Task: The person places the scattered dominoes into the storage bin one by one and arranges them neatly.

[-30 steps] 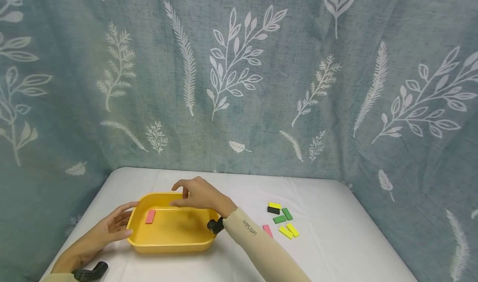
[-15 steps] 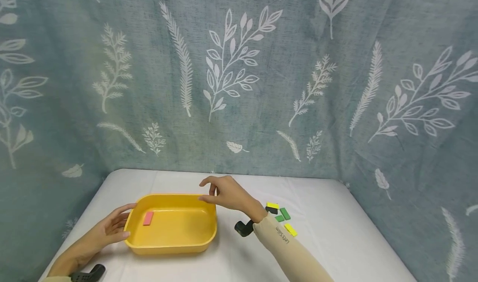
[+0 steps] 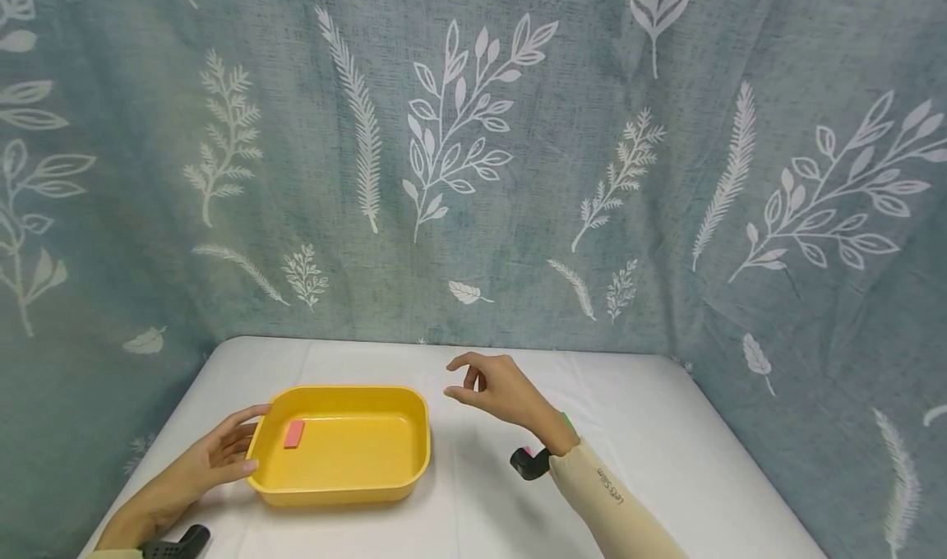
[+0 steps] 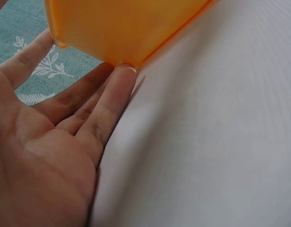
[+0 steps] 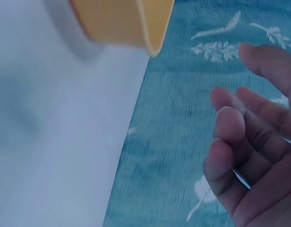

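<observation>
Left hand braced on a yellow tray, right hand bare in the air.
I have the yellow tray (image 3: 362,452) on the left part of the white surface (image 3: 481,518), with one pink block (image 3: 293,434) lying flat inside near its left end. The left hand (image 3: 210,454) touches that end, its fingers fairly straight and not wrapped round it; the right hand (image 3: 499,388) hangs beyond the right end, loosely curved, thumb and forefinger apart, gripping nothing. I judge the tray to be light, smooth, fairly stiff plastic, prone to sliding if nudged, best held under the rim at both ends. The block looks light and firm; I'd pinch it across its long sides.
</observation>
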Tool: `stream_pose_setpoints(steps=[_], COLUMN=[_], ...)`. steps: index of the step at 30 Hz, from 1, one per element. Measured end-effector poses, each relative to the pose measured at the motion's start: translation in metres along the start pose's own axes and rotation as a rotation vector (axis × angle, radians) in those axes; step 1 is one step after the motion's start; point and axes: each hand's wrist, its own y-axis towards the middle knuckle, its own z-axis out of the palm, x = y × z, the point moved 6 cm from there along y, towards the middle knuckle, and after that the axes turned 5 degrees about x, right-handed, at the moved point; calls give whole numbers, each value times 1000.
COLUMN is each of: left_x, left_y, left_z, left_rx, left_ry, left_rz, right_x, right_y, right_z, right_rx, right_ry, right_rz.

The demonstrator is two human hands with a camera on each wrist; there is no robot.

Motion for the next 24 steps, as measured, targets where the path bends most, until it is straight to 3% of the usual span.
stream_pose_setpoints(steps=[15,24], left_x=[-3,-1], left_y=[-3,-1], left_z=[2,0], left_rx=[-30,-25], left_ry=[15,13], left_rz=[-12,-7], right_x=[-59,-90], right_y=[-71,-110], right_z=[-34,-42], right_rx=[-116,-182], right_ry=[-18,-44], right_rz=[135,238])
